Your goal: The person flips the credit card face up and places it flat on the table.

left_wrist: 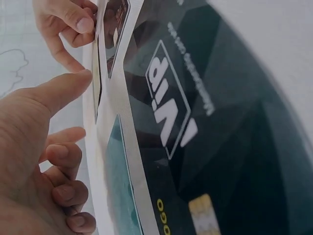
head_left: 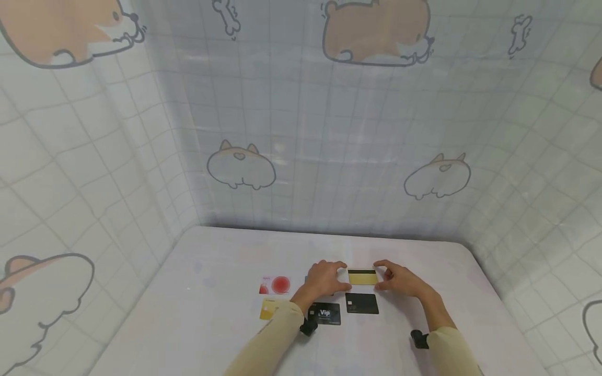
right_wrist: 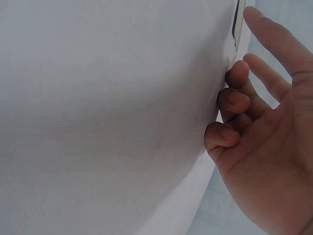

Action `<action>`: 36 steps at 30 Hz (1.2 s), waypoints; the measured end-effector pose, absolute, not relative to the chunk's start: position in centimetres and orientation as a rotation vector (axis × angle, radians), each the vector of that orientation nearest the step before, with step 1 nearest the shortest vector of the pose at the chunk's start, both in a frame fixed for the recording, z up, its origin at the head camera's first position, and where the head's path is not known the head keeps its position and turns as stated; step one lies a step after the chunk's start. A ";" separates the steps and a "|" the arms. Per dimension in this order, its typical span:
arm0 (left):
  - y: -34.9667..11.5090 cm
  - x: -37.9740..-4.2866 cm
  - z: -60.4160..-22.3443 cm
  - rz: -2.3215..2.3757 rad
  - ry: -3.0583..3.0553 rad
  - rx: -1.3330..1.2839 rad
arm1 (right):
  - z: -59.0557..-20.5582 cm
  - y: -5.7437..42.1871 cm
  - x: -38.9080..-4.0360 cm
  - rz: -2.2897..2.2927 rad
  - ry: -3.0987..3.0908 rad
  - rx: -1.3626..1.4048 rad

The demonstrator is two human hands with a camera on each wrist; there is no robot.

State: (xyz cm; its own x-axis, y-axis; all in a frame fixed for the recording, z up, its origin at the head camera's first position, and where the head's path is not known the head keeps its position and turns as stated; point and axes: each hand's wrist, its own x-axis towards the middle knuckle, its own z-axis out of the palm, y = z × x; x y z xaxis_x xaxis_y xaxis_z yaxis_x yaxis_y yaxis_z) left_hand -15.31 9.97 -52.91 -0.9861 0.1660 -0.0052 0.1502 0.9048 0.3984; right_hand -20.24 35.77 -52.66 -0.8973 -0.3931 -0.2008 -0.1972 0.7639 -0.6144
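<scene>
A gold card with a black stripe lies flat on the table between both hands. The left hand has index finger and thumb spread at the card's left corners. At the right corners are the index finger and thumb of the right hand, its other fingers loosely bent in the right wrist view. A black card lies just below the gold one. Under the left wrist is a dark Vip card, large in the left wrist view. The left hand mostly covers a teal card in the head view.
Left of the hands lie a pink-and-white card with a red circle and a yellow card, the latter partly behind the left sleeve. A curtain with cartoon dogs encloses the white table at the back and sides.
</scene>
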 end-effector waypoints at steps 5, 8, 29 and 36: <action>10.1 -16.0 -53.3 0.566 3.046 0.260 | -53.1 35.7 -21.2 -0.845 2.656 -0.444; 10.2 -16.4 -53.6 0.533 3.057 0.261 | -53.2 35.6 -21.5 -0.833 2.669 -0.440; 10.6 -18.1 -53.9 0.387 3.107 0.276 | -53.5 35.3 -23.1 -0.807 2.681 -0.475; 10.7 -18.3 -53.7 0.374 3.103 0.298 | -53.8 35.4 -23.0 -0.844 2.680 -0.544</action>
State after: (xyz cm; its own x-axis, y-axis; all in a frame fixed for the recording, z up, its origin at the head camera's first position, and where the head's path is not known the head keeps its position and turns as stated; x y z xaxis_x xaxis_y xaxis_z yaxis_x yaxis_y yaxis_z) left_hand -18.31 10.65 -53.75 -0.9820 0.1877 0.0206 0.1872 0.9537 0.2356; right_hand -23.01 35.37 -53.84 -0.8903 -0.4304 -0.1487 -0.2675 0.7585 -0.5942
